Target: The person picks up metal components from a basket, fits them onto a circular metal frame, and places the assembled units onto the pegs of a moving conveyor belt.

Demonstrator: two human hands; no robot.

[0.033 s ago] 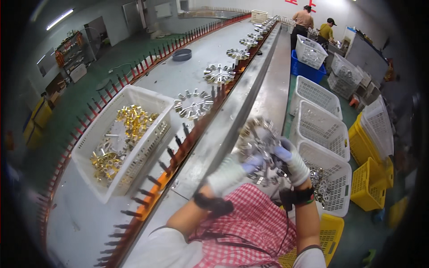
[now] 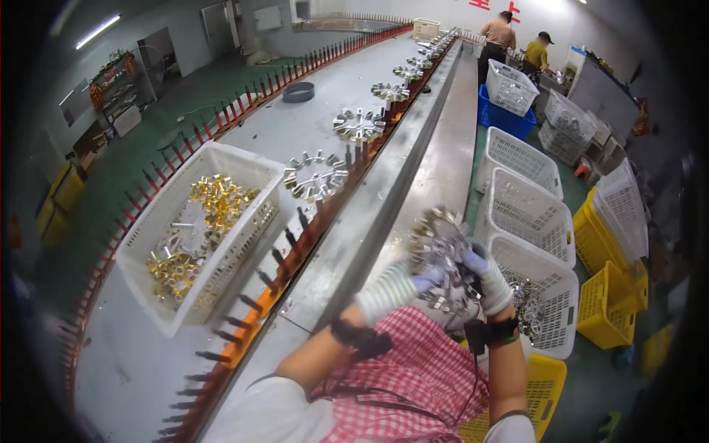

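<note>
This place is a factory hall with an assembly line. A very long grey table (image 2: 281,140) runs from the lower left to the top centre of the frame, and rows of red pegs (image 2: 244,111) stand along its edges. Round metal racks (image 2: 316,177) stand on it, one behind another. A white basket (image 2: 244,221) at centre left holds many small gold and silver parts. At the right, white baskets (image 2: 517,159) and yellow crates (image 2: 602,310) stand on the green floor (image 2: 148,148). Two workers (image 2: 517,40) stand at the top right.
</note>
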